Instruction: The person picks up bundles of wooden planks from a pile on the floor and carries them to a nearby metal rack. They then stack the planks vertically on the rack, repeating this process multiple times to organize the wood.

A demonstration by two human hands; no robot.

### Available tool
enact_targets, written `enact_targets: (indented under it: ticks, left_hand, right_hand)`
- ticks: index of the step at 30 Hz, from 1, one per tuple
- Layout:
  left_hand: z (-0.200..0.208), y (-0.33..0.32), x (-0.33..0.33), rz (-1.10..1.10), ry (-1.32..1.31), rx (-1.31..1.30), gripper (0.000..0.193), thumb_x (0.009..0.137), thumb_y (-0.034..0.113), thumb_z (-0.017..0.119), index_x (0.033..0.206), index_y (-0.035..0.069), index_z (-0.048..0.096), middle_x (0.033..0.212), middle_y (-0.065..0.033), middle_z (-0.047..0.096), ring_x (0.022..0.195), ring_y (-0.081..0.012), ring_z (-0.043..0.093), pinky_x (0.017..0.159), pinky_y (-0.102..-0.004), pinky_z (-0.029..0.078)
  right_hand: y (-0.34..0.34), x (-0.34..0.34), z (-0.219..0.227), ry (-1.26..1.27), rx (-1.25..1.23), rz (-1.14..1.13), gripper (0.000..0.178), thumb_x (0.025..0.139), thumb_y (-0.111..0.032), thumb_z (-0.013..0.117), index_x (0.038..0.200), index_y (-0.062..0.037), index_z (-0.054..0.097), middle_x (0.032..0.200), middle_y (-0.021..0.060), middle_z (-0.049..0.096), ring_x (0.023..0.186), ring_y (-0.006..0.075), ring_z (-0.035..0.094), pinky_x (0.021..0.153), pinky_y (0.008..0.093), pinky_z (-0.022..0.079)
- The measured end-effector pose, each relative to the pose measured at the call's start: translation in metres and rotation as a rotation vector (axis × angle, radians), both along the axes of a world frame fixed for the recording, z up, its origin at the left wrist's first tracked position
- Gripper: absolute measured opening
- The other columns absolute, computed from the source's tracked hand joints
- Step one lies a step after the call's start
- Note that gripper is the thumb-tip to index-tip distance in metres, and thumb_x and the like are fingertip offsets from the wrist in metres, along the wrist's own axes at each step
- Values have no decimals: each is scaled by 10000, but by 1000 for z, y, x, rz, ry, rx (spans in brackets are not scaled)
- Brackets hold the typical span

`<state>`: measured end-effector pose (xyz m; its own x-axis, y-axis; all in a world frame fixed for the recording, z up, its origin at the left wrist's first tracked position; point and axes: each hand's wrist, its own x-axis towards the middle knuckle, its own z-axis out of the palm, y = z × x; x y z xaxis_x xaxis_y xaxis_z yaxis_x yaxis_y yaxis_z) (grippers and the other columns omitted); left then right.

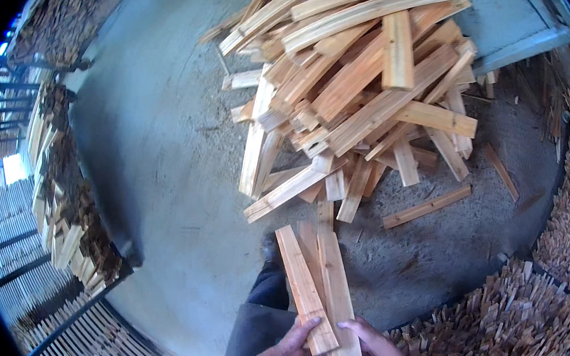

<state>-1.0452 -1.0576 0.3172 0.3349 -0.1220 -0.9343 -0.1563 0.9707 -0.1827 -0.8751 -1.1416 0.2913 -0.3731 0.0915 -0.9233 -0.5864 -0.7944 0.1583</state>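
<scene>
Steadying the boards well probably calls for even pressure from both hands: the left hand (296,340) grasps the short plank (302,281) near its lower end, thumb on its face, while the right hand (365,336) grasps the long plank (338,284) by its right edge, fingers hidden. Both planks are before the dark trousers (256,325), on the near side of the timber heap (358,78), a third board (312,252) showing between them. Keeping thumbs off the corners should lessen splinter risk.
</scene>
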Motion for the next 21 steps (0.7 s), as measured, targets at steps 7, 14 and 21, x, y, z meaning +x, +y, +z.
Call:
enact_targets:
  ticks: [7, 14, 21]
  left_hand:
    - [-91, 27, -68, 231, -209, -91, 459, 828, 169, 589, 1214, 170, 339, 1059, -83, 525, 899, -251, 580, 715, -455, 538]
    - [-45, 73, -160, 360, -367, 188, 496, 806, 231, 612, 1233, 156, 371, 1152, -85, 479, 995, -230, 531, 750, -417, 522]
    - [76, 135, -318, 831, -231, 371, 604, 755, 308, 672, 1246, 118, 376, 1190, -87, 461, 1033, -223, 506, 739, -360, 511]
  right_hand:
    - [40, -59, -86, -196, 131, 43, 659, 732, -164, 603, 1296, -87, 271, 1154, 159, 460, 1035, 280, 504, 805, 421, 470]
    - [184, -189, 20, -419, 228, 242, 738, 709, -131, 603, 1338, -31, 230, 1253, 175, 392, 1123, 275, 445, 893, 396, 412]
    - [302, -362, 121, -463, 482, 560, 752, 722, -142, 613, 1351, -14, 221, 1276, 166, 388, 1131, 275, 435, 925, 373, 374]
